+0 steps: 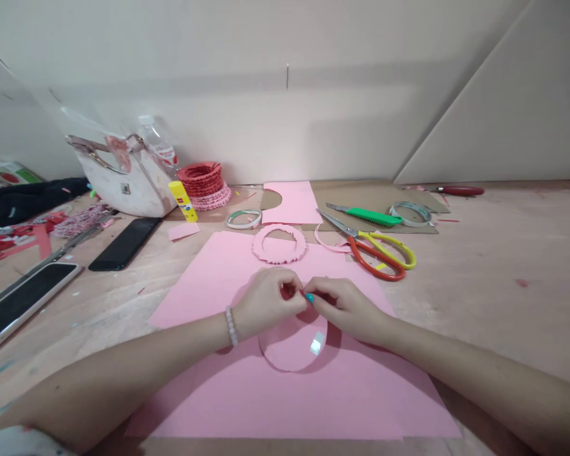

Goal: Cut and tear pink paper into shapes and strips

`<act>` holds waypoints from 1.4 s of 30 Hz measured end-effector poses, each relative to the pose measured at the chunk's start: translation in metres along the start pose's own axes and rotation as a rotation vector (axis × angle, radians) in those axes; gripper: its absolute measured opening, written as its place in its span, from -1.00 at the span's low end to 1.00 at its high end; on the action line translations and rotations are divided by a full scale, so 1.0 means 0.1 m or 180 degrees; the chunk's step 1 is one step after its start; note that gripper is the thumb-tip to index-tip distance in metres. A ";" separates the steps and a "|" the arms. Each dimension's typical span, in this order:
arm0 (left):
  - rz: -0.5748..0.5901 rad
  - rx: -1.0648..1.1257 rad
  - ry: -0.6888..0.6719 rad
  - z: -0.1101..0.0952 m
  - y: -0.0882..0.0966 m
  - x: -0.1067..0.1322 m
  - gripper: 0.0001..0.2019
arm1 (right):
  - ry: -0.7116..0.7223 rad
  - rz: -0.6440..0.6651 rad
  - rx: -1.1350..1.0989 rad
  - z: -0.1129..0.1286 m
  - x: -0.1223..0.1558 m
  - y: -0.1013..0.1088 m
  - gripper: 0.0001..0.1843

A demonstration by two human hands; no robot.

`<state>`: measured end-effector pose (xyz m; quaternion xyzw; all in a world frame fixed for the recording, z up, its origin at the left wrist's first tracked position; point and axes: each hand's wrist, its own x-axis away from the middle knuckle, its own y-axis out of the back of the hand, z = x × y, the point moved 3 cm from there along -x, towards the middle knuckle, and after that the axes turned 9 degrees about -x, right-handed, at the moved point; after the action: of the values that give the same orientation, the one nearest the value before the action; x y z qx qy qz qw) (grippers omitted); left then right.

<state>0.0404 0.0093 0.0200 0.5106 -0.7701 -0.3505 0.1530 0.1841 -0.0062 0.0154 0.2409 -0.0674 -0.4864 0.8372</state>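
In the head view, lettering on the yellow cylindrical glue stick (184,202) and the red-and-white label on the clear plastic bottle (154,136) is too small to read. The left hand (272,296) and right hand (348,308) meet with fingertips pressed together, hiding whatever they pinch and the far edge of the round pink paper piece (287,345) lying beneath them on large pink paper sheets (266,408). The frame cuts off a pale-cased phone (26,301).
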 end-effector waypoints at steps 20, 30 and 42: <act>-0.0545 0.0283 -0.0159 0.04 0.05 -0.01 -0.87 | -0.0292 -0.0251 -0.0628 -0.05 -0.02 0.06 -0.83; 0.0174 0.0053 -0.0291 0.02 0.01 0.01 -0.86 | -0.0439 -0.0450 -0.0651 -0.12 -0.03 0.07 -0.78; 0.0218 0.0778 0.0052 0.08 0.02 -0.03 -0.76 | -0.0344 -0.0526 -0.0946 -0.20 -0.06 0.13 -0.77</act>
<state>0.0355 0.0157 0.0161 0.5017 -0.8227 -0.2445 0.1079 0.1981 0.0108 0.0052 0.0927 -0.0197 -0.5704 0.8159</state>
